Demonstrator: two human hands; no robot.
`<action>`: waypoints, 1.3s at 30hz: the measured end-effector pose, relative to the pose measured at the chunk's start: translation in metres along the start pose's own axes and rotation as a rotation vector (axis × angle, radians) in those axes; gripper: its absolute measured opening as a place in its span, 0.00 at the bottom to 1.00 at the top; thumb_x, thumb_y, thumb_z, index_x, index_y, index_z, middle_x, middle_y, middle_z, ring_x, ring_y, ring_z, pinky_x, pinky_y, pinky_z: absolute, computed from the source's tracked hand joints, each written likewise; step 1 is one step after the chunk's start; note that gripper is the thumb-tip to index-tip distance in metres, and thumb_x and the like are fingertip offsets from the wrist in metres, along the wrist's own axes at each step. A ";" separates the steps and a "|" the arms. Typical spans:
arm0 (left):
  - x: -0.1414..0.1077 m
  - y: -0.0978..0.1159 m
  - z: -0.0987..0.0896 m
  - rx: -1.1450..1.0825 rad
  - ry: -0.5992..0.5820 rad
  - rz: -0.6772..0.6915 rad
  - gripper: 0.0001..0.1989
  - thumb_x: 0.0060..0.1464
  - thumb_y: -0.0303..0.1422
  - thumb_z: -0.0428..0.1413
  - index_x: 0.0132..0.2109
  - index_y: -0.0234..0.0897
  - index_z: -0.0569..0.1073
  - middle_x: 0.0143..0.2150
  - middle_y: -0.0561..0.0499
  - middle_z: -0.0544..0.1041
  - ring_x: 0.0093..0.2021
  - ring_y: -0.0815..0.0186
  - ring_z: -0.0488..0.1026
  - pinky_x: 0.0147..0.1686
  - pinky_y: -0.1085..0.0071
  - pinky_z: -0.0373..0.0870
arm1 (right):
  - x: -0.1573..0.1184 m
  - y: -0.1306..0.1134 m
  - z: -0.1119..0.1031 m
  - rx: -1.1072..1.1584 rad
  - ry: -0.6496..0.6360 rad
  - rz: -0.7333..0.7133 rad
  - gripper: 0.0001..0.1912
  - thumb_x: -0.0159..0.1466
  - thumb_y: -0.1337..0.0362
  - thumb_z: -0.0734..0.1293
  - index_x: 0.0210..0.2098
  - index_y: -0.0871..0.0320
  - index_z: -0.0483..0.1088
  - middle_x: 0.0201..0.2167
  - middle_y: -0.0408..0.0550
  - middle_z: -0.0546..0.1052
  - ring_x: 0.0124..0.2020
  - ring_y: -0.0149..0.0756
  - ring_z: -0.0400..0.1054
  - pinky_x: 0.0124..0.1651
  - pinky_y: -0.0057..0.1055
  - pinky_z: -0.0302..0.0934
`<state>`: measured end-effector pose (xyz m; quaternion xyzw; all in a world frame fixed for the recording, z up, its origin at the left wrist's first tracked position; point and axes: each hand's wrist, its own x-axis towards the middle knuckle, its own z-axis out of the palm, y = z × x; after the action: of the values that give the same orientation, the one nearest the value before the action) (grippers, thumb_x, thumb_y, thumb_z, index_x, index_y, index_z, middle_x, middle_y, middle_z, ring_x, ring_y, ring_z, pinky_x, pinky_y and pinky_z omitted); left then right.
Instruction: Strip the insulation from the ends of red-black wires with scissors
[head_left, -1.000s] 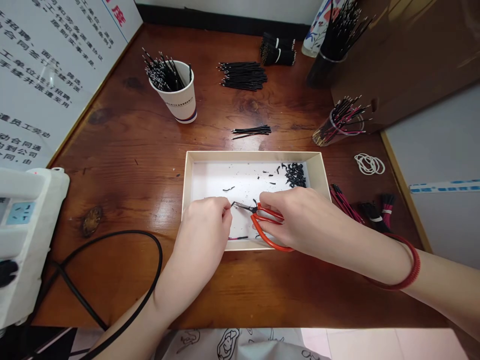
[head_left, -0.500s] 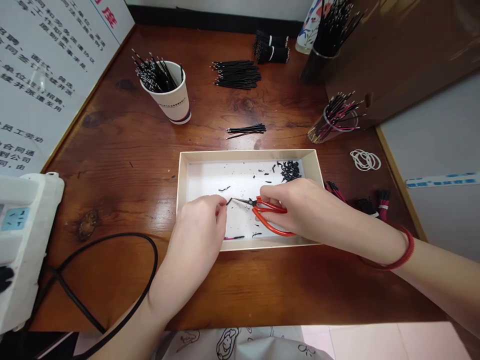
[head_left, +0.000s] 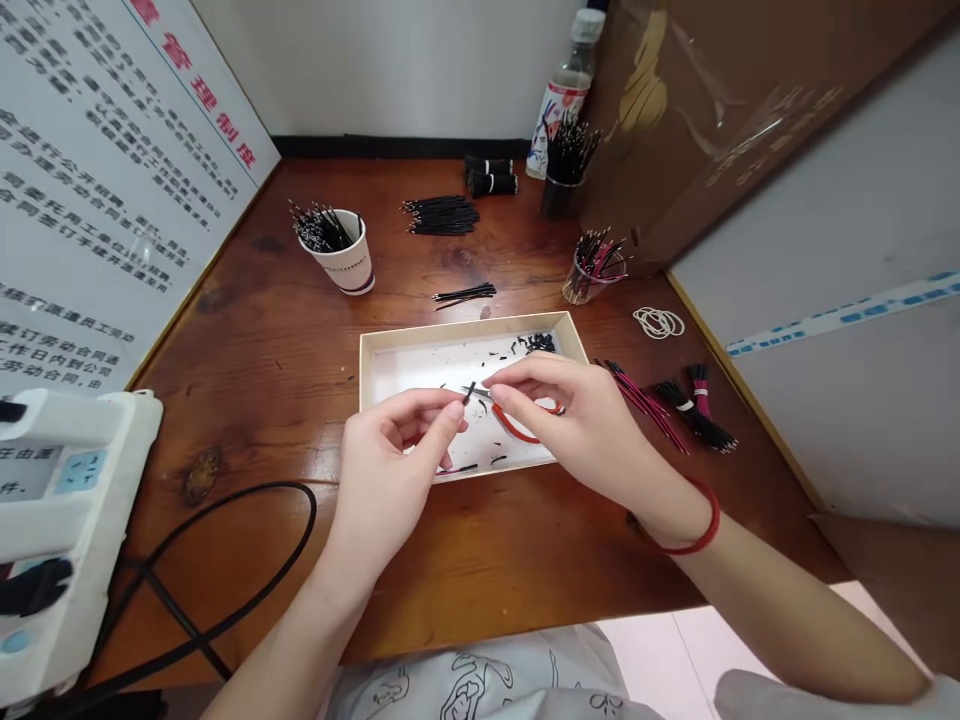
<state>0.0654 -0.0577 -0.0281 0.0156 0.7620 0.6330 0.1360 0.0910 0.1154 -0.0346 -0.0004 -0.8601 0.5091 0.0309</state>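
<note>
Glossy varnished wood desk (head_left: 247, 420), matt white paper cup (head_left: 349, 268), smooth red plastic scissor handles (head_left: 508, 428).

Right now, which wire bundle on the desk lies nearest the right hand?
The red-and-black wires, just beyond the right hand; the bundle with a white band lies farther right.

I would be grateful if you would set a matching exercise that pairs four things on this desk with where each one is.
Things:
1. Scissors
2. Rubber bands
3. Black clippings
4. Paper cup

Places:
A. Upright, beyond the left end of the tray
B. Inside the tray, in its far right corner
C. In the right hand, over the tray
D. Lying to the right of the tray

Pairs: 1-C, 2-D, 3-B, 4-A
</note>
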 end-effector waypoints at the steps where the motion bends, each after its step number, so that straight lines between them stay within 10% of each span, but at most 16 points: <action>1: -0.002 0.001 0.000 -0.001 0.005 0.009 0.08 0.51 0.34 0.62 0.34 0.34 0.81 0.25 0.52 0.78 0.20 0.73 0.69 0.20 0.79 0.70 | -0.001 -0.004 0.004 0.167 0.013 0.026 0.07 0.64 0.63 0.68 0.37 0.59 0.77 0.36 0.48 0.80 0.37 0.35 0.73 0.38 0.30 0.66; 5: -0.007 0.002 0.001 0.041 0.030 0.025 0.07 0.50 0.34 0.62 0.35 0.35 0.81 0.23 0.53 0.77 0.20 0.73 0.68 0.20 0.78 0.69 | -0.003 -0.010 0.014 0.472 0.017 0.080 0.05 0.61 0.63 0.70 0.33 0.59 0.76 0.32 0.46 0.80 0.34 0.34 0.73 0.35 0.30 0.66; 25: -0.004 -0.007 0.011 0.109 0.051 0.162 0.08 0.50 0.35 0.58 0.33 0.35 0.79 0.23 0.53 0.76 0.23 0.70 0.70 0.21 0.76 0.64 | 0.001 0.004 0.024 0.535 0.103 0.106 0.02 0.53 0.65 0.71 0.25 0.58 0.76 0.26 0.45 0.79 0.29 0.33 0.72 0.34 0.31 0.68; 31: 0.005 -0.011 0.004 -0.052 -0.159 -0.033 0.14 0.48 0.41 0.61 0.35 0.34 0.78 0.26 0.49 0.75 0.27 0.66 0.71 0.19 0.76 0.55 | 0.001 -0.003 0.021 0.607 0.085 0.183 0.01 0.49 0.66 0.71 0.23 0.57 0.75 0.22 0.42 0.77 0.26 0.31 0.69 0.31 0.30 0.64; 39: 0.014 -0.008 -0.003 -0.330 -0.538 -0.213 0.17 0.42 0.43 0.64 0.22 0.34 0.69 0.21 0.56 0.64 0.20 0.77 0.47 0.23 0.73 0.45 | 0.003 -0.003 0.018 0.876 -0.129 0.280 0.02 0.48 0.66 0.71 0.22 0.58 0.74 0.21 0.39 0.72 0.26 0.26 0.65 0.33 0.26 0.61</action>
<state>0.0529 -0.0597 -0.0380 0.0804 0.5834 0.7032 0.3983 0.0873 0.0983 -0.0406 -0.0716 -0.5560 0.8227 -0.0945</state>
